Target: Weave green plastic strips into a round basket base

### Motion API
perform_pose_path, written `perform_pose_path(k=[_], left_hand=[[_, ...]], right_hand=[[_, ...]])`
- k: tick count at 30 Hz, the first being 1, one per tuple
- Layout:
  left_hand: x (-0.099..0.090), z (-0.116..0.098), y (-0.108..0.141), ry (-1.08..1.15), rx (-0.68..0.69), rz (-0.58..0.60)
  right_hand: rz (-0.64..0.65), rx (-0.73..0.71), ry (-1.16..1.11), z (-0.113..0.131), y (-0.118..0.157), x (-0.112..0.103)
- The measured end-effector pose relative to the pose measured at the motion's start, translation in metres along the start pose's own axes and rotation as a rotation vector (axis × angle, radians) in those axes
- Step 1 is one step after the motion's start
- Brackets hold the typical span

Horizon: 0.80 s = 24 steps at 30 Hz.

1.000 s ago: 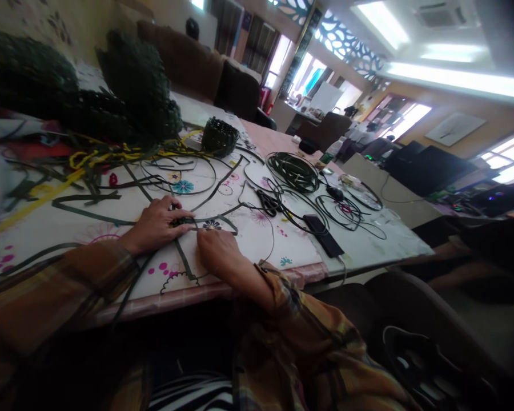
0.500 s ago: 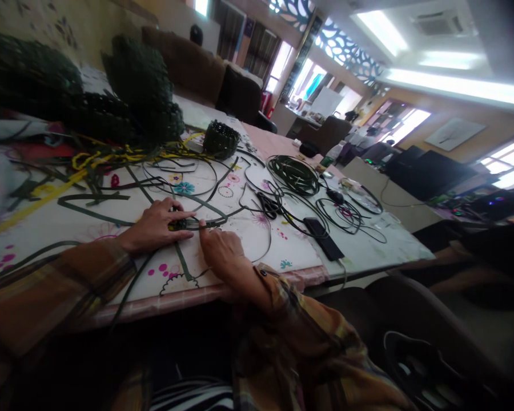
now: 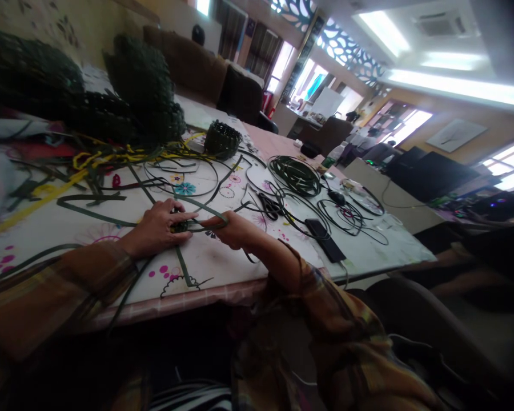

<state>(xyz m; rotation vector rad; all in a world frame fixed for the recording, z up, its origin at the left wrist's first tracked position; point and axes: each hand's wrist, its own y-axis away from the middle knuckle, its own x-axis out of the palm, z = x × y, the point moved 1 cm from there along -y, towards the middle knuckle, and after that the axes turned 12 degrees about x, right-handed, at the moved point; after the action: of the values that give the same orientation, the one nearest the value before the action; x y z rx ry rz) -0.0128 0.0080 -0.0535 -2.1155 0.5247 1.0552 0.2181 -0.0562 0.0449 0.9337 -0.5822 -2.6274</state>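
Dark green, flat and ribbon-like, a long strip (image 3: 203,206) loops between the person's hands, and the step looks like working it into a small dark woven piece (image 3: 180,222) on the table. The left hand (image 3: 156,228) lies over that piece, thumb and forefinger slightly parted around it, pressing it down. The right hand (image 3: 235,228) has its fingertips drawn together on the strip, just beside the piece. I'd judge the next move calls for a firm left hold and a steady, even pull.

Beneath lies a white, flower-printed table cover (image 3: 235,274). Beyond the hands stand a small, round, dark green woven basket (image 3: 223,138), black-handled scissors (image 3: 269,206) and a coil of dark green strip (image 3: 295,176). Behind, a brown sofa (image 3: 188,65) sits near the table; bright ceiling lights (image 3: 383,31) glare overhead.
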Motion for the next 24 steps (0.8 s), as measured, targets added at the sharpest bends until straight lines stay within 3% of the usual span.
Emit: perform_pose_path(k=[3, 5, 12, 17, 24], left_hand=[[-0.002, -0.004, 0.0, 0.02, 0.011, -0.011], [-0.004, -0.007, 0.0, 0.024, 0.024, -0.01], [-0.002, -0.009, 0.002, -0.023, -0.013, 0.017], [0.001, 0.0, 0.003, -0.01, -0.015, 0.011], [0.001, 0.007, 0.002, 0.01, -0.007, 0.062]], right_hand=[[0.115, 0.105, -0.132, -0.009, -0.005, -0.007], [0.118, 0.11, -0.079, -0.013, -0.007, -0.007], [-0.135, -0.185, 0.286, -0.021, -0.011, 0.01], [-0.093, -0.271, 0.37, -0.021, -0.008, 0.023], [-0.18, -0.045, 0.618, 0.002, 0.012, 0.058]])
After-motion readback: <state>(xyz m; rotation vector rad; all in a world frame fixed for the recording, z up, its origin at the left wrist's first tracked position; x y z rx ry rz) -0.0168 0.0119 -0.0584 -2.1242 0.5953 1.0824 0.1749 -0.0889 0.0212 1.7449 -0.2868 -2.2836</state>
